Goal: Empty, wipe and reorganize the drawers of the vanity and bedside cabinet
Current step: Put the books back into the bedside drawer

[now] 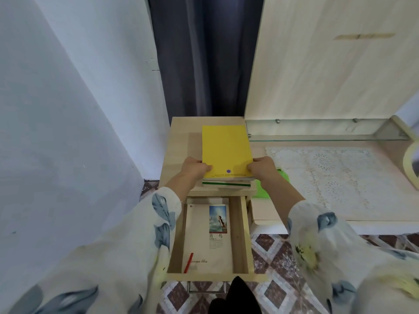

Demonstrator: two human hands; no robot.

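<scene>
A stack of books (226,185) with a yellow book (226,150) on top rests on the bedside cabinet top (181,141). My left hand (195,169) grips the stack's left near corner and my right hand (263,169) grips its right near corner. Below them the cabinet's top drawer (240,236) stands pulled out. Inside it lies a white book (207,236) with a small picture on its cover, and a red pen (188,262) rests on the book's near left part.
A green cloth (264,189) lies on the vanity top (385,209) just right of my right wrist, beside a white lace mat (328,173). A glass shelf (317,137) runs along the back. A wall stands left, a dark curtain (204,55) behind, patterned floor tiles (272,257) below.
</scene>
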